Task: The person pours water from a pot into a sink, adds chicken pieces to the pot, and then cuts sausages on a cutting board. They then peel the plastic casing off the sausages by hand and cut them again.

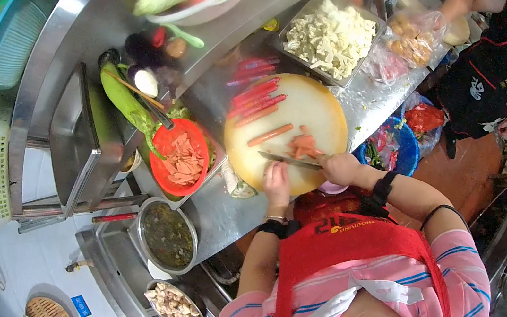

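My right hand [339, 168] is wrapped round the handle of a kitchen knife [290, 160], whose blade lies level across the near part of a round cutting board [331, 114]. Just on the near side of the blade, my left hand [277, 181] has its fingers curled and pressed together; what they hold, if anything, is hidden. Beyond the blade lie sliced sausage pieces [304, 146] and a whole peeled sausage [270, 135]. Several sausages in red wrappers [255, 97] rest at the board's far left. A red bowl [161, 139] of sliced sausage stands to the left.
A metal tray [324, 78] of cauliflower stands behind the board. Eggplants [141, 50] and a long green vegetable [123, 95] lie at left, near a pot [139, 233] of dark liquid. At right are a blue basket [412, 142] and another person in a black apron [490, 85].
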A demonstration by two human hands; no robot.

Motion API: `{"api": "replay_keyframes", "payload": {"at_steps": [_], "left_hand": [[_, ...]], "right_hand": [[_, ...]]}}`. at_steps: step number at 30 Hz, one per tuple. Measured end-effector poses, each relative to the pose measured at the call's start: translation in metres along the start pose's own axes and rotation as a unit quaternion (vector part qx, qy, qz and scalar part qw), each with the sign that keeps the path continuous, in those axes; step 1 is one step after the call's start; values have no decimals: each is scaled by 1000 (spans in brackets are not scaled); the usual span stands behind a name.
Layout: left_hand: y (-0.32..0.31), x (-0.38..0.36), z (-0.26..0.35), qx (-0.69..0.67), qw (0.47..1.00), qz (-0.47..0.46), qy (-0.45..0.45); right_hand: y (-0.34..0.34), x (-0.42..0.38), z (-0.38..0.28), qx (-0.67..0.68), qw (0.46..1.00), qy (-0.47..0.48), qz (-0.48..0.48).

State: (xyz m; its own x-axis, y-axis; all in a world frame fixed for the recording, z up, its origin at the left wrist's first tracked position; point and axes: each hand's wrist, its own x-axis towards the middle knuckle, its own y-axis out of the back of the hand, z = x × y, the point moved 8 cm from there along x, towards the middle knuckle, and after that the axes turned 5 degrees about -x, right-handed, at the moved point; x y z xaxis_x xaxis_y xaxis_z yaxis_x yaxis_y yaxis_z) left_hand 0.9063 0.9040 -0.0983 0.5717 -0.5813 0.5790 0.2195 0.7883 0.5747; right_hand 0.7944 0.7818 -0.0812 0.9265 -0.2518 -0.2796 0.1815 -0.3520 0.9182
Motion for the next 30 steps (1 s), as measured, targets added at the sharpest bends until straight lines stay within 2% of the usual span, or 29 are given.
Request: {"api": "replay_keyframes", "payload": {"at_steps": [3, 5, 6, 8, 10, 12, 14, 16, 18, 22, 24, 26, 28, 30], "left_hand": [[3, 3, 3, 18, 1000, 14, 11], [-2, 7, -4, -49, 994, -19, 97], [-2, 9, 0, -50, 994, -15, 97], [-7, 8, -1, -91, 983, -26, 158], [-17, 13, 9, -56, 987, -47, 142], [-30, 16, 16, -23, 989, -69, 125], [-50, 18, 18, -86, 980, -123, 127], [-61, 34, 24, -92, 985, -113, 97], [-75, 41, 29, -44, 982, -175, 53], [-72, 53, 45, -119, 981, -153, 28], [-65, 63, 47, -111, 987, -115, 33], [-54, 56, 42, -106, 987, -91, 75], [-35, 60, 39, -91, 995, -8, 45], [4, 83, 48, -75, 997, 22, 16]], "right_hand": [[27, -16, 10, 30, 999, -19, 35], [49, -32, 25, 25, 997, -14, 68], [63, -40, 34, 26, 995, -11, 99], [83, -52, 57, 11, 995, -42, 85], [113, -72, 69, -48, 988, -2, 149], [121, -85, 87, -87, 985, 23, 148], [126, -96, 95, -129, 980, 29, 149], [126, -100, 97, -192, 971, 53, 133], [116, -91, 92, -176, 975, 38, 130], [86, -58, 80, -132, 986, 7, 102], [84, -51, 69, -113, 989, 2, 98], [80, -52, 59, -106, 989, 16, 103], [99, -50, 48, -94, 988, 3, 125], [121, -42, 27, -91, 981, 41, 166]]}}
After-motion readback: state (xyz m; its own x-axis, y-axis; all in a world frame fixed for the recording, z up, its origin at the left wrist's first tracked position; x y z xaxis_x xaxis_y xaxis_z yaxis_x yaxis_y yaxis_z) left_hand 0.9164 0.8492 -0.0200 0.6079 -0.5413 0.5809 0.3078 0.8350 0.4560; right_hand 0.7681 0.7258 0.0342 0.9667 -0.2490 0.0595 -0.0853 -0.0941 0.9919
